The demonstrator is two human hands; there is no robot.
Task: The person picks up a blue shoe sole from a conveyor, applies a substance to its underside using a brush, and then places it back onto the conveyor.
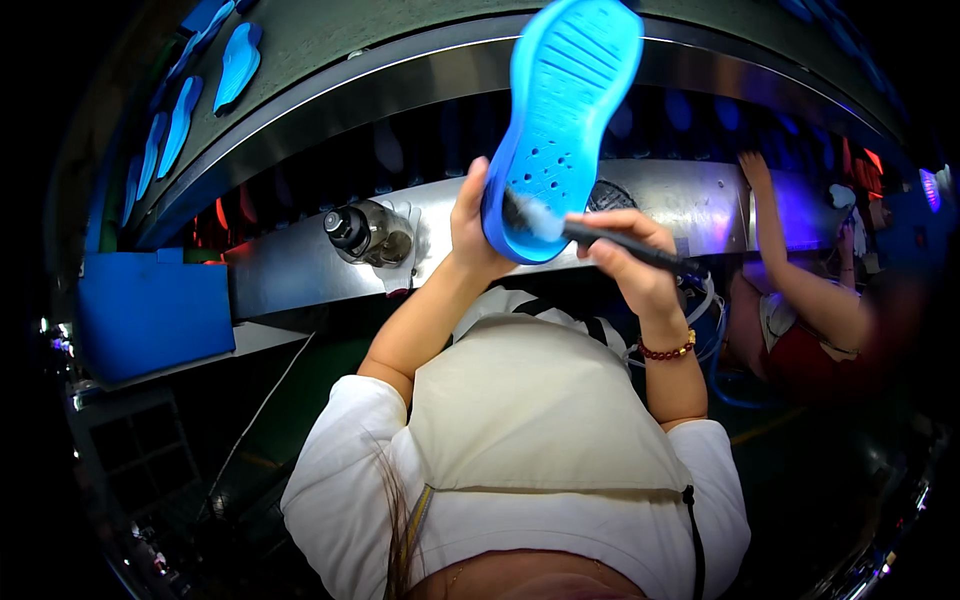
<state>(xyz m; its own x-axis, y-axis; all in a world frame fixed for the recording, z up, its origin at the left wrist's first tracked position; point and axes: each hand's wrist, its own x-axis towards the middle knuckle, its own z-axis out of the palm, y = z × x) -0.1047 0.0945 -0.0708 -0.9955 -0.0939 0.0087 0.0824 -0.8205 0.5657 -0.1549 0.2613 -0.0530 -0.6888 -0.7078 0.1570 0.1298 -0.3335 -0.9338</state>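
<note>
A bright blue shoe sole [573, 95] is held up in front of me, its heel end toward me and its grooved, dotted face in view. My left hand [474, 228] grips its left edge near the lower end, the thumb up along the side. In my right hand [640, 262] is a brush with a black handle [635, 249]. Its pale bristles [536, 218] touch the lower part of the sole and look smeared by motion. A beaded bracelet circles my right wrist.
Several blue soles [238, 66] lie on the belt at the far left. A dark-capped bottle [366, 234] stands on the metal ledge [285, 260], left of my hands. A blue box [155, 315] sits further left. To the right, another person's arm [790, 245] reaches toward the line.
</note>
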